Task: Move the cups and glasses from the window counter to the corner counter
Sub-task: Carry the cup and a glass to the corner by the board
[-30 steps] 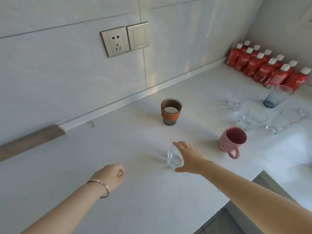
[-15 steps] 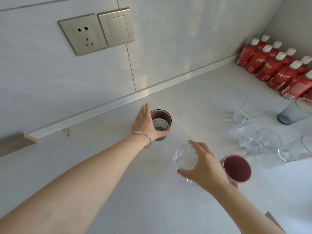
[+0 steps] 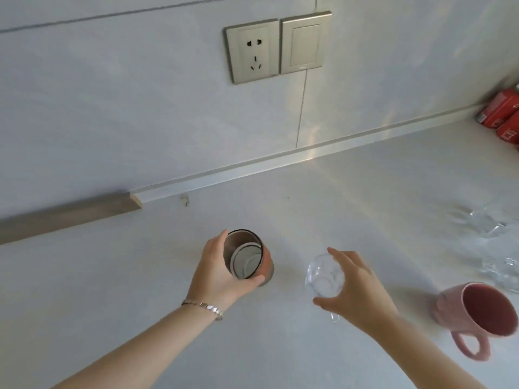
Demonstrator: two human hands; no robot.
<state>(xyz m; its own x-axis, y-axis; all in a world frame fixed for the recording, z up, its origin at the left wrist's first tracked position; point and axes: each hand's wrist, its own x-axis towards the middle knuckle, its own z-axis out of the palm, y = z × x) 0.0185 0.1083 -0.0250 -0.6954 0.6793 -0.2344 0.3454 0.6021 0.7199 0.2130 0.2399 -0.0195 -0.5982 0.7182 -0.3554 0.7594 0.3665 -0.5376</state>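
Head view, lower centre: left hand (image 3: 222,272) wrapped around the brown cup (image 3: 247,255), fingers closed on its wall. Just to the right, right hand (image 3: 355,287) gripping the small clear glass (image 3: 325,277) from the side, thumb under, fingers over the rim. Whether either has left the counter (image 3: 351,197) — cannot tell. Lower right: pink mug (image 3: 477,311), tilted by the wide lens. Right edge: more clear glasses (image 3: 488,226); upper right, red bottles (image 3: 505,113).

Best lifted straight up, kept level, hands held apart to avoid a clink, passing clear of the pink mug.
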